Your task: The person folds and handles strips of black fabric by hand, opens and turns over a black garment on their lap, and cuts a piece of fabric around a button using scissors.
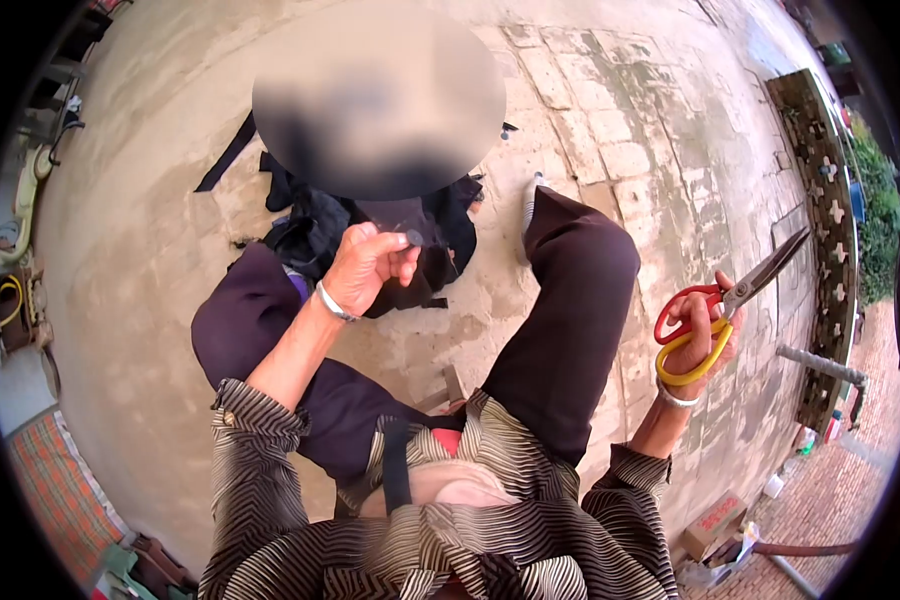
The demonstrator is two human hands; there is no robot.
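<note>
Right grip (698, 338) wraps round 1 pair of red-and-yellow-handled scissors (742, 290), out beyond right knee (595, 245); left grip (370, 265) pinches 1 small dark piece (415, 238) near black cloth (310, 235), over paved floor (490, 325).

We see a pale, stained floor (120, 300), divided into worn slabs (625, 160) toward the right. Along that side we have a low wall (832, 235) patterned with crosses, green plants (878, 205) behind it and reddish brick paving (815, 535) nearby. At lower left we find a checked cloth (62, 495). Daylight brightens everything.
</note>
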